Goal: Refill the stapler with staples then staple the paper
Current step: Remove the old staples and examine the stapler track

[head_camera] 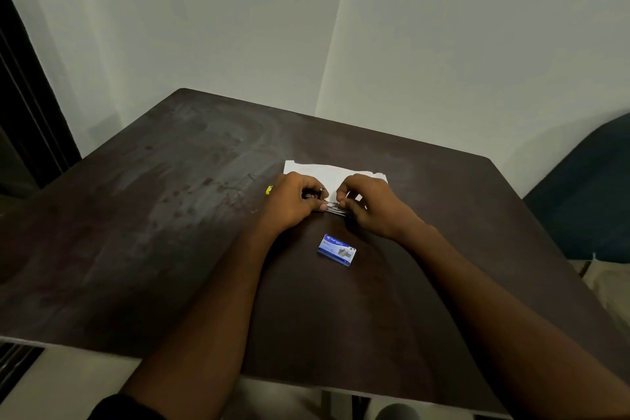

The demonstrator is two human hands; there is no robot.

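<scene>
My left hand fingers and right hand both pinch the stapler, so I'd say I'm mid-refill. Paper just behind it looks unstapled, staple box just in front, on the desk.

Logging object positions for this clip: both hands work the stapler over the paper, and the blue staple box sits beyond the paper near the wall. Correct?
Not quite. The head view shows the blue staple box nearer the person than the paper, between the forearms. Both hands, left hand and right hand, do hold the stapler.
</scene>
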